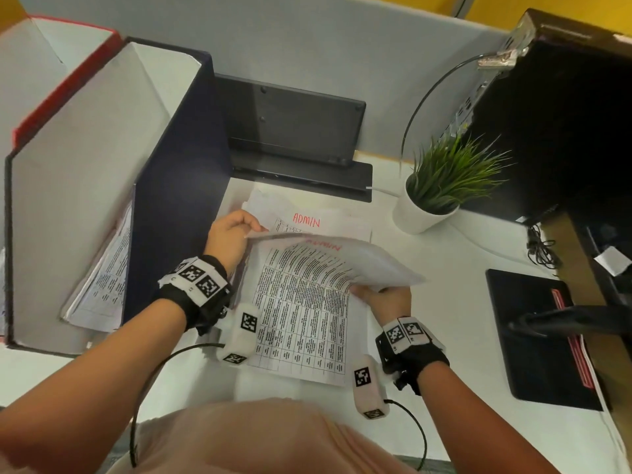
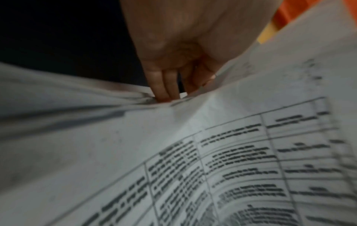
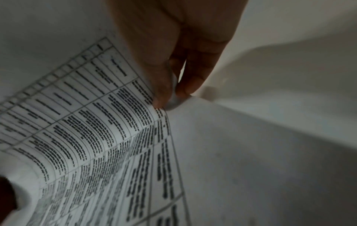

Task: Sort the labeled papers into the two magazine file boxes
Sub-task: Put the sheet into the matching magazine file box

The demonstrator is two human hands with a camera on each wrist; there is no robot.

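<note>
A sheet with a printed table (image 1: 301,313) lies on top of the paper stack, its far end raised and curled so its blank back (image 1: 369,260) shows. My left hand (image 1: 254,230) pinches its far left corner, and the left wrist view shows the fingers (image 2: 168,90) dug into the paper. My right hand (image 1: 362,290) pinches the right edge between thumb and finger (image 3: 173,96). Beneath lies a sheet marked ADMIN (image 1: 306,220) in red. The navy file box (image 1: 178,148) to the left holds several papers (image 1: 106,278). The red file box (image 1: 68,80) stands behind it.
A potted plant (image 1: 441,186) stands right of the stack. A black stand (image 1: 294,131) sits behind the papers against the grey partition. A black computer tower (image 1: 564,114) and a black pad (image 1: 540,336) occupy the right side of the white desk (image 1: 444,336).
</note>
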